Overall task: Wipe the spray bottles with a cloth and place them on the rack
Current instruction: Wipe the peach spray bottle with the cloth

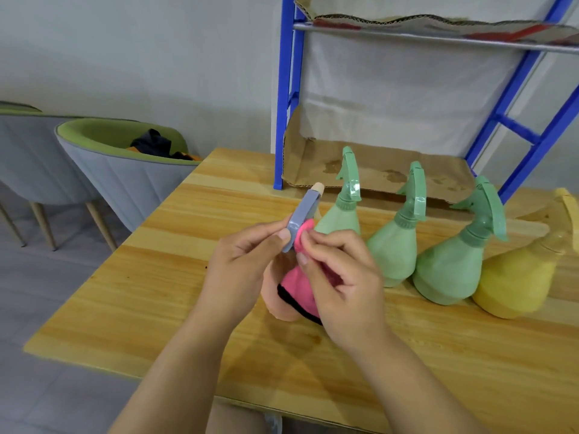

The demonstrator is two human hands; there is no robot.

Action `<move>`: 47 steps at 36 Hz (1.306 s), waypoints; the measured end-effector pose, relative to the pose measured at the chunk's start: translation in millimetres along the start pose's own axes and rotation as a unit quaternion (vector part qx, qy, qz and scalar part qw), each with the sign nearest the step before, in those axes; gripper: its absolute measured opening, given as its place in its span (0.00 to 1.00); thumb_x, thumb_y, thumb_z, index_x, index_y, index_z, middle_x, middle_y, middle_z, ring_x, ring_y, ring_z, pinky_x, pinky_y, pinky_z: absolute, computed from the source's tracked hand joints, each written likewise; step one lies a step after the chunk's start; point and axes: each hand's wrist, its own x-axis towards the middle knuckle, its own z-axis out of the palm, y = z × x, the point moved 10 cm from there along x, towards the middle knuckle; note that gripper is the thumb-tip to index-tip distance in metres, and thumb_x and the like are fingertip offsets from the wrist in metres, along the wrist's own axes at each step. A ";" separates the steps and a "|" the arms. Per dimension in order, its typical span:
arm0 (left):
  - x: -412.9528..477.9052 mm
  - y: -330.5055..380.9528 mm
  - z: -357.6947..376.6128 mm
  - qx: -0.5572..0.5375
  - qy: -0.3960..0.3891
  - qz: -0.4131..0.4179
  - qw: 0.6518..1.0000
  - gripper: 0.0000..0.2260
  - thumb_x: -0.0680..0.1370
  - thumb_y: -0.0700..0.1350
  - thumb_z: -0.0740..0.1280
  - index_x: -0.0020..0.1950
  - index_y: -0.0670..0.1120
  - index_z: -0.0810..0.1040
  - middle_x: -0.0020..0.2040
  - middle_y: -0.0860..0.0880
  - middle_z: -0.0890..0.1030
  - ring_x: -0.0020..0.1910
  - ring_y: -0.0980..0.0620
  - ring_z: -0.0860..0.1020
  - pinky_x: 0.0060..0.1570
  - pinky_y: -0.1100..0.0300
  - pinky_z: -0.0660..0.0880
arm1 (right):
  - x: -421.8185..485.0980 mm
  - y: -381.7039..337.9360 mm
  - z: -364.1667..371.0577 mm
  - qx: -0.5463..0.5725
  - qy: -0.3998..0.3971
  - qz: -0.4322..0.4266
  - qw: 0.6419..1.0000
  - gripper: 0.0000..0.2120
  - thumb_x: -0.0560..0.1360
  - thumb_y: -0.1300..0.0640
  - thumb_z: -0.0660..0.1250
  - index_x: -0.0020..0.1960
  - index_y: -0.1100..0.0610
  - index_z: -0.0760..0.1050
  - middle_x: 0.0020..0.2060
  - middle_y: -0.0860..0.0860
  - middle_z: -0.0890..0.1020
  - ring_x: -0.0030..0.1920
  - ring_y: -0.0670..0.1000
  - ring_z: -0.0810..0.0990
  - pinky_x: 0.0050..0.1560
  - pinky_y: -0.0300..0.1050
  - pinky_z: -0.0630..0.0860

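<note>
pink cloth on the peach bottle, 4 more waiting

nearest the camera, both forearms reach in over the wooden table [156,292]. the left hand [241,264] pinches the blue-grey spray head [302,214] of a peach spray bottle [275,305] between thumb and fingers, holding it tilted, nozzle pointing away and up. the right hand [341,283] has its fingers curled round a pink cloth [297,289] with a dark edge, pressing a fold of it against the head just below the left thumb. the rest of the cloth hangs over the bottle's body, which sits low between the 2 hands, near the tabletop; contact with the table cannot be told.

just beyond, to the right, 4 bottles stand upright in a row on the table: 3 green spray bottles [391,249] close together, then a yellow spray bottle [517,277].

behind them stands the blue rack [286,89], its lower shelf lined with stained cardboard [391,170]. far left, 2 grey-and-green chairs [125,183], 1 holding dark clothing [153,142].
</note>
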 end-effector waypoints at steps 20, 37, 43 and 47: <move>-0.4 21.9 5.9 0.206 0.042 0.096 0.973 0.10 0.75 0.38 0.68 0.50 0.52 0.81 0.44 0.63 0.84 0.42 0.65 0.81 0.40 0.75 0.72 | 9.8 45.2 -14.5 0.015 0.040 0.164 0.986 0.07 0.72 0.68 0.71 0.46 0.58 0.82 0.43 0.47 0.78 0.47 0.35 0.77 0.46 0.26 0.72; 0.1 24.1 -2.7 0.256 0.073 0.093 0.959 0.11 0.76 0.42 0.68 0.48 0.61 0.79 0.42 0.62 0.83 0.40 0.54 0.80 0.37 0.66 0.75 | -2.5 19.2 -1.7 -0.010 0.003 0.037 0.999 0.09 0.71 0.68 0.70 0.51 0.63 0.82 0.45 0.48 0.78 0.50 0.37 0.77 0.53 0.30 0.72; 0.3 20.6 -3.4 0.211 0.065 0.079 0.972 0.09 0.76 0.41 0.68 0.48 0.56 0.81 0.43 0.58 0.84 0.40 0.59 0.80 0.39 0.69 0.75 | -2.6 16.6 -0.4 0.000 -0.039 0.035 0.999 0.11 0.72 0.68 0.70 0.53 0.62 0.82 0.47 0.46 0.79 0.51 0.39 0.78 0.54 0.31 0.72; 2.2 21.9 2.8 0.183 0.052 0.082 0.978 0.11 0.74 0.40 0.70 0.49 0.56 0.81 0.46 0.59 0.84 0.47 0.60 0.81 0.45 0.68 0.76 | 1.7 8.6 -16.9 -0.043 0.001 0.005 0.999 0.11 0.71 0.69 0.71 0.53 0.63 0.82 0.46 0.52 0.80 0.52 0.40 0.78 0.53 0.30 0.72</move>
